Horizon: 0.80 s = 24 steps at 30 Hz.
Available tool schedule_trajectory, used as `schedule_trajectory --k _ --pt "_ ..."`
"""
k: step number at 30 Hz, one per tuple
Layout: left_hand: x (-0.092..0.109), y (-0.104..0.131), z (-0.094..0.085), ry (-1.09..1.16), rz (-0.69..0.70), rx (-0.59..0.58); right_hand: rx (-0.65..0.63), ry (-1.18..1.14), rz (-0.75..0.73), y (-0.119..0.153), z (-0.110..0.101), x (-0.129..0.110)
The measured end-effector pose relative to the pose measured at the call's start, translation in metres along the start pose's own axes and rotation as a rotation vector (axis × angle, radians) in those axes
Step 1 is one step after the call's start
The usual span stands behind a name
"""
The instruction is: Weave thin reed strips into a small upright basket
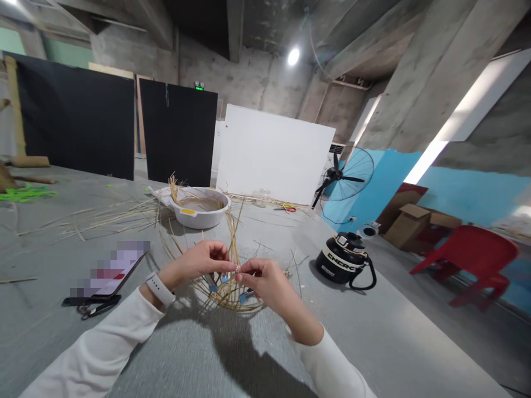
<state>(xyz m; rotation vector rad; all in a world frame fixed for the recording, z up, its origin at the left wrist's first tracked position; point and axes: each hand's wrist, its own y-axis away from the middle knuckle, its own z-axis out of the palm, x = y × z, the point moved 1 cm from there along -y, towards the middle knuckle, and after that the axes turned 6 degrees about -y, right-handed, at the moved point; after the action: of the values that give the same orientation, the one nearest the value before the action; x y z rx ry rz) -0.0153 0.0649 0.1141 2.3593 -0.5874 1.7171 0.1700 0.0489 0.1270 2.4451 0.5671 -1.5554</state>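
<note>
A round woven piece of thin straw-coloured strands [238, 303] lies on the grey table [178, 354], with several blue-tipped clips around its ring. Upright strands [233, 235] rise from it behind the fingers. Above the ring, my left hand [203, 258] and my right hand [265, 279] meet with their fingertips nearly touching. Both hands pinch at a small pale spot among the strands; the fingers hide exactly what it is. My left wrist wears a white band.
Behind the hands stands a white basin [201, 218] with strands in it. A phone [118, 271] with a strap lies left, a black bottle [340, 262] right. Scissors [287, 208] and loose strands [103, 218] lie farther back. A red chair [477, 249] stands beyond the table.
</note>
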Motion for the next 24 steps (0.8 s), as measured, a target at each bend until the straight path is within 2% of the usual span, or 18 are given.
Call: schedule_trajectory --k 8,17,24 --pt "-0.003 0.005 -0.016 0.107 -0.002 -0.128 0.053 0.059 -0.043 -0.002 -0.001 0.001" --pt "-0.009 0.003 -0.016 0.173 0.018 -0.153 0.076 0.078 -0.061 -0.003 -0.001 0.002" --pt "-0.007 0.004 -0.014 0.065 0.052 -0.132 0.053 0.096 -0.070 -0.003 0.001 0.004"
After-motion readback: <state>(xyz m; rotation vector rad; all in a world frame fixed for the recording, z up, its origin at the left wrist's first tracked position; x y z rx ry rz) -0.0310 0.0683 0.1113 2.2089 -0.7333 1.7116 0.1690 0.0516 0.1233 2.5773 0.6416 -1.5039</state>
